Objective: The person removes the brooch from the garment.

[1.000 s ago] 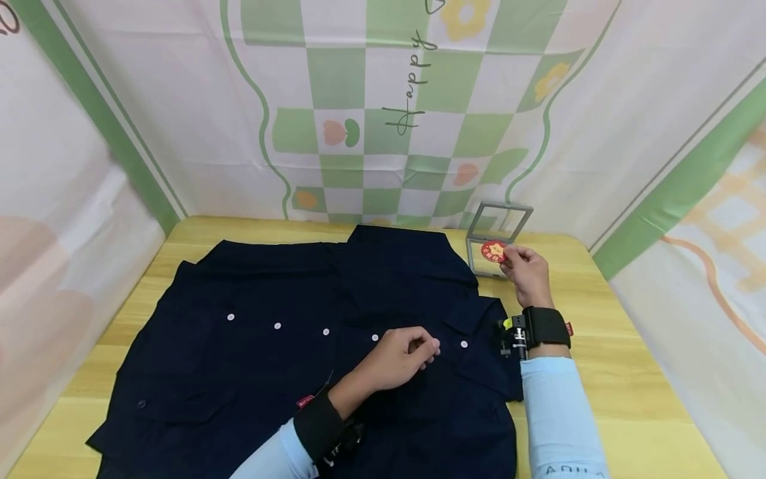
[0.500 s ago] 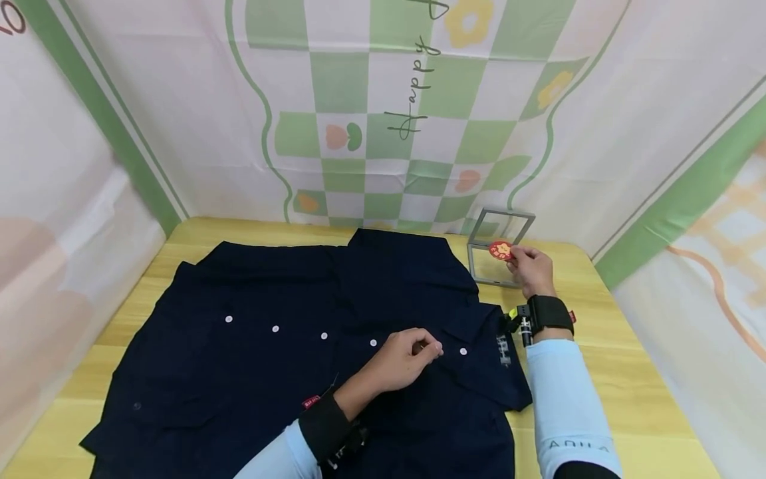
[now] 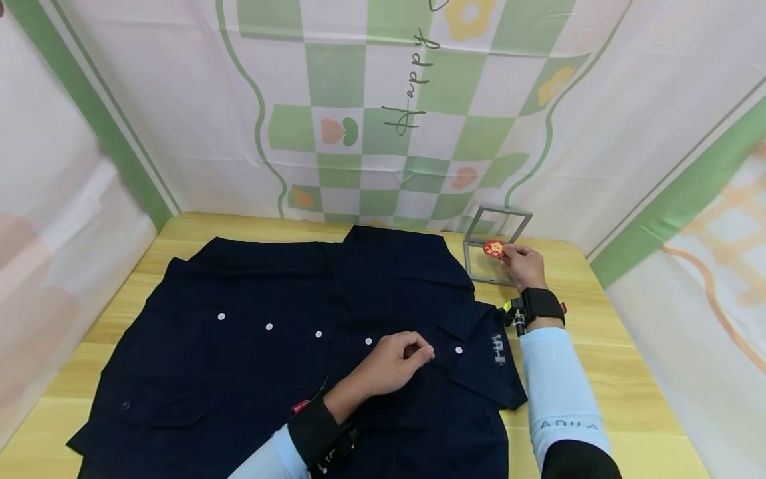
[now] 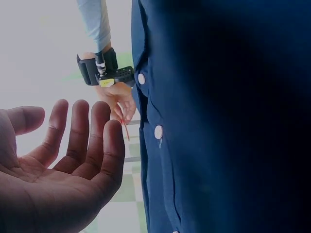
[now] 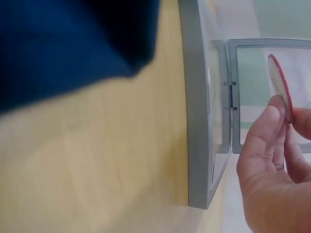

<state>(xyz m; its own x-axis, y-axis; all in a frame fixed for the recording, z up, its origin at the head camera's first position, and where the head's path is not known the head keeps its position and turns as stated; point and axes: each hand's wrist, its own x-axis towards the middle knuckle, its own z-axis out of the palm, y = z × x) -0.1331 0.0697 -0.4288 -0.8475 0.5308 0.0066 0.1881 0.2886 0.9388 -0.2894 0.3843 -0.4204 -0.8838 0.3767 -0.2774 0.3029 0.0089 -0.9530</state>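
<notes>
Between thumb and fingers, my right hand (image 3: 525,267) pinches a round red badge (image 3: 494,249) with a yellow design. In the right wrist view the badge (image 5: 280,85) appears nearly edge-on, with a pale back and red rim. It is held above a grey hinged display frame (image 3: 467,263), whose lid stands raised behind. Over a dark navy shirt (image 3: 269,379) with white buttons, my left hand (image 3: 390,362) hovers or rests, I cannot tell which. Its fingers are loosely curved and hold nothing; the left wrist view shows its palm (image 4: 53,194) bare.
The shirt covers much of the wooden table (image 3: 622,372), its collar side close to the display frame. A patterned cloth (image 3: 335,86) hangs directly behind the table, and more cloth hangs at both sides.
The badge shifted slightly right over the frame, then back left, and is tilted flatter than a second ago. White lettering on the shirt has come into view. My left hand stays nearly still.
</notes>
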